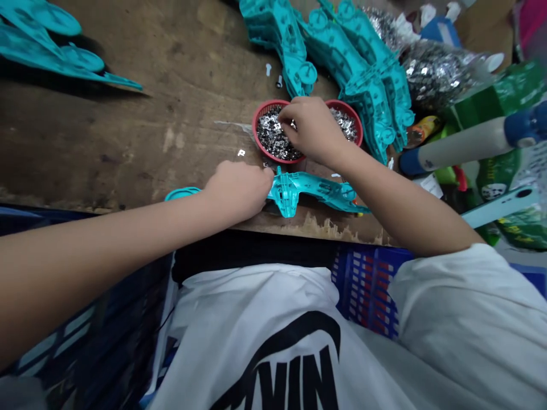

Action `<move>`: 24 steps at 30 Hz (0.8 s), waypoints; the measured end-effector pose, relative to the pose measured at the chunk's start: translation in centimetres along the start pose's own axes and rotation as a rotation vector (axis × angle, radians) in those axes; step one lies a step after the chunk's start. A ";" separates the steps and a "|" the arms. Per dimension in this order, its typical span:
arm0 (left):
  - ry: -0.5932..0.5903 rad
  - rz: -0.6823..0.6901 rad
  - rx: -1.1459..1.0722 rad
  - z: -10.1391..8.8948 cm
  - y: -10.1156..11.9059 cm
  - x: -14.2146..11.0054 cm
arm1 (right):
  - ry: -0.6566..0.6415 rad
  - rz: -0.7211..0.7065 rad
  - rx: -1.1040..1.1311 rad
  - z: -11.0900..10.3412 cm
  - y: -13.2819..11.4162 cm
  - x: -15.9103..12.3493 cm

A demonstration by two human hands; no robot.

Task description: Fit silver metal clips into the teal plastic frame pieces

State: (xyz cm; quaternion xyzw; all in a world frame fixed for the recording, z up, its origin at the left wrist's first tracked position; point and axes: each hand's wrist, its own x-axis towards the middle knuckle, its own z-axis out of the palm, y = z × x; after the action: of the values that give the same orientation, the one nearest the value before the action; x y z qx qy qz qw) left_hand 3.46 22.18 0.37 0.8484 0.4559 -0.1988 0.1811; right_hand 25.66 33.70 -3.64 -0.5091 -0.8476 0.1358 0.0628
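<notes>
Right hand (314, 128) is down in the red basket's (256, 126) metal clips (273, 139), maybe pinched, can't really tell; left hand (237, 191) grips the teal plastic part (316, 191) lying left-right just nearer.

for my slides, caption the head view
Right hand in a red basket of metal pieces, left hand on a teal plastic part

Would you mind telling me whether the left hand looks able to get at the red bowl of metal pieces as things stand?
Probably yes. The left hand is at the teal plastic part, just below the red bowl, with nothing between them. The right hand is over the bowl, but its left side looks free.
</notes>
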 end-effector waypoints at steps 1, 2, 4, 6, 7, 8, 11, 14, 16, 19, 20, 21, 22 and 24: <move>0.005 0.004 -0.005 0.0 0.0 0.0 | 0.004 0.004 -0.015 0.2 0.2 0.4; 0.009 0.010 -0.010 0.0 0.0 0.0 | 0.006 0.006 -0.031 0.5 0.5 0.7; 0.015 0.019 -0.022 -0.1 -0.1 0.0 | 0.011 0.003 -0.060 0.8 0.9 1.1; 0.016 0.022 -0.036 -0.1 -0.1 0.0 | 0.018 0.000 -0.077 1.2 1.4 1.4; 0.016 0.023 -0.043 -0.1 -0.2 0.0 | 0.020 0.003 -0.081 1.5 1.5 1.5; 0.020 0.024 -0.050 -0.1 -0.2 0.0 | 0.019 0.009 -0.086 1.7 1.6 1.6; 0.035 0.028 -0.061 0.0 -0.2 0.0 | 0.009 0.030 -0.116 2.1 1.7 1.8; 0.043 0.032 -0.063 0.1 -0.2 0.0 | 0.005 0.038 -0.144 2.2 1.4 1.6; 0.050 0.035 -0.059 0.1 -0.2 0.0 | 0.004 0.039 -0.147 2.0 1.2 1.4; 0.052 0.042 -0.051 0.1 -0.2 0.0 | 0.023 0.052 -0.109 1.0 0.8 0.3; 0.049 0.043 -0.050 0.1 -0.2 0.0 | 0.032 0.057 -0.085 0.4 0.7 -0.4; 0.045 0.045 -0.049 0.1 -0.3 0.0 | 0.039 0.062 -0.059 -0.3 0.7 -1.3; 0.040 0.046 -0.047 0.1 -0.3 0.0 | 0.043 0.067 -0.036 -1.2 0.7 -2.4; 0.033 0.047 -0.058 0.1 -0.5 0.2 | 0.058 0.079 0.000 -3.2 0.8 -5.3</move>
State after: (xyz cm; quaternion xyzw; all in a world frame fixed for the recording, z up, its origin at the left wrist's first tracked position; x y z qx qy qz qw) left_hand 3.10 22.52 0.16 0.8564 0.4445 -0.1675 0.2026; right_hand 29.62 29.87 -0.65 -0.5459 -0.8246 0.1235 0.0820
